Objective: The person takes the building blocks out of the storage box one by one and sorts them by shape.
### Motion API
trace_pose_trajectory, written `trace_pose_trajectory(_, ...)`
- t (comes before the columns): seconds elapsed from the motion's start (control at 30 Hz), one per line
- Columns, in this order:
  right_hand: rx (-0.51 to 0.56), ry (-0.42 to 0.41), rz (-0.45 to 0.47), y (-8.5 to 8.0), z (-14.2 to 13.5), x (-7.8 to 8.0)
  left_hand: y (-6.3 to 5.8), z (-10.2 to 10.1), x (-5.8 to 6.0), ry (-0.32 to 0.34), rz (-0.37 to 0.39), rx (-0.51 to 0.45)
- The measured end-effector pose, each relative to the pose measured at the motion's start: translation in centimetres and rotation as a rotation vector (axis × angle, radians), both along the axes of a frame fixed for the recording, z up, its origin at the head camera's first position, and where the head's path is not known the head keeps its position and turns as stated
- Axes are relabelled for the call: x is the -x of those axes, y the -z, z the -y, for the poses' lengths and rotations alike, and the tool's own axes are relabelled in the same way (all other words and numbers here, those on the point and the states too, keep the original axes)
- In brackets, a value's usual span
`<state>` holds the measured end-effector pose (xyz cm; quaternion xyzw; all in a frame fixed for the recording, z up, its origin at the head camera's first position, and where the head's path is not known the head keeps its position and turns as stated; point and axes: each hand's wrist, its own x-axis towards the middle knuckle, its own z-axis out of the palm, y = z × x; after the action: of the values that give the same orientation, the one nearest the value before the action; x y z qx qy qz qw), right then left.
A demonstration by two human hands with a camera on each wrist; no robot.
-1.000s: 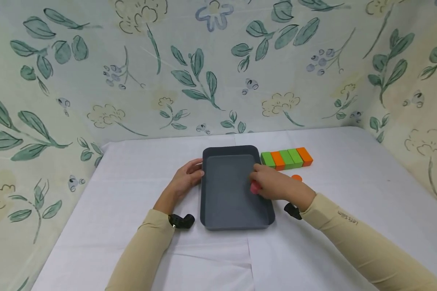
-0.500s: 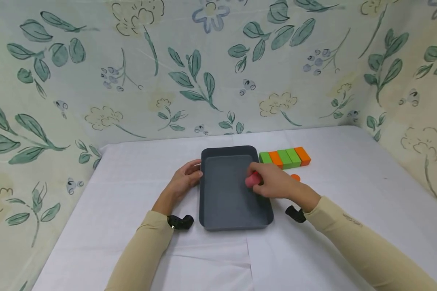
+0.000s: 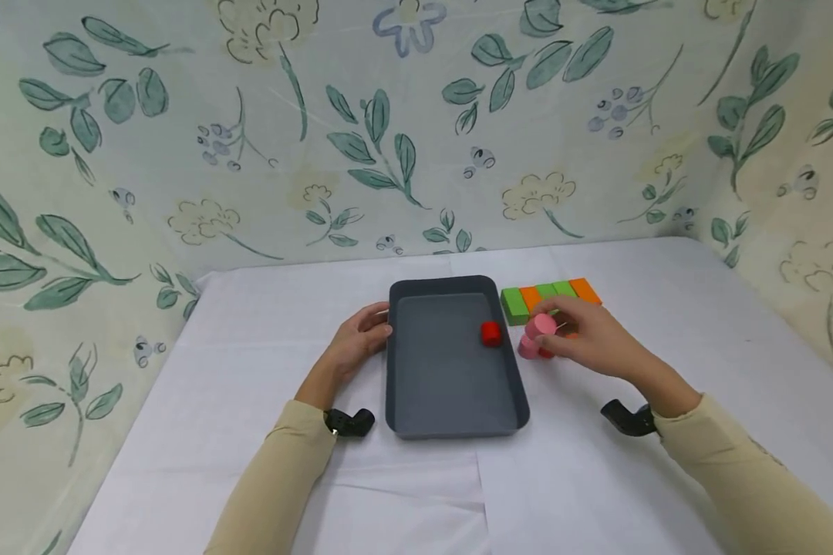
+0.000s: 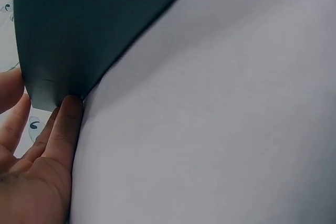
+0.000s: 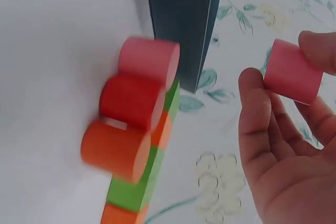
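My right hand (image 3: 590,339) pinches a pink cylinder block (image 5: 292,72) between thumb and fingers, raised just right of the dark grey tray (image 3: 451,401). Below it, a second pink cylinder (image 5: 149,60), a red cylinder (image 5: 131,100) and an orange cylinder (image 5: 116,149) stand in a row on the table, partly hidden by the hand in the head view. Inside the tray, by its right wall, sits another red cylinder (image 3: 490,334). My left hand (image 3: 356,341) rests against the tray's left outer wall, its fingers fairly straight and touching it.
Several green and orange rectangular blocks (image 3: 515,307) form a row beyond the cylinders, beside the tray's far right corner. A white cloth (image 3: 264,331) covers the table. Patterned fabric (image 3: 361,177) hangs behind it.
My right hand has moved right, from above the tray to beside it, with the pink cylinder in its fingers. The red cylinder in the tray now shows. The left hand stays put.
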<state>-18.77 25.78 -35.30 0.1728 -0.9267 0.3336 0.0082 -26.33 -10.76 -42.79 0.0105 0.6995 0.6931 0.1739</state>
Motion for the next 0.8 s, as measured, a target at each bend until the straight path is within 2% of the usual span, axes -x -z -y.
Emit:
trace_pose_trajectory(0.1, -0.031, 0.028, -0.048, -0.1, -2.1, -0.9, 0.1, -0.1, -0.1, -0.004, 0.011, -0.005)
trace_pose_trajectory(0.2, -0.053, 0.072, -0.049, -0.3, -4.1, -1.5, 0.2, -0.1, 0.0, -0.003, 0.007, 0.000)
trace_pose_trajectory(0.4, -0.020, 0.186, 0.154, 0.3, -7.1, -1.6, 0.3, -0.1, 0.3, 0.000, 0.005, -0.001)
trace_pose_trajectory(0.5, -0.006, 0.206, 0.190, 0.8, -8.2, -1.8, 0.3, -0.2, 0.4, 0.012, 0.000, -0.012)
trace_pose_trajectory(0.63, -0.029, 0.154, 0.213, 1.5, -9.2, -1.5, 0.1, -0.3, 0.3, 0.004, 0.003, -0.015)
trace_pose_trajectory(0.8, -0.101, 0.067, 0.281, 2.8, -10.6, 0.1, 0.1, -0.2, 0.2, -0.002, 0.006, -0.001)
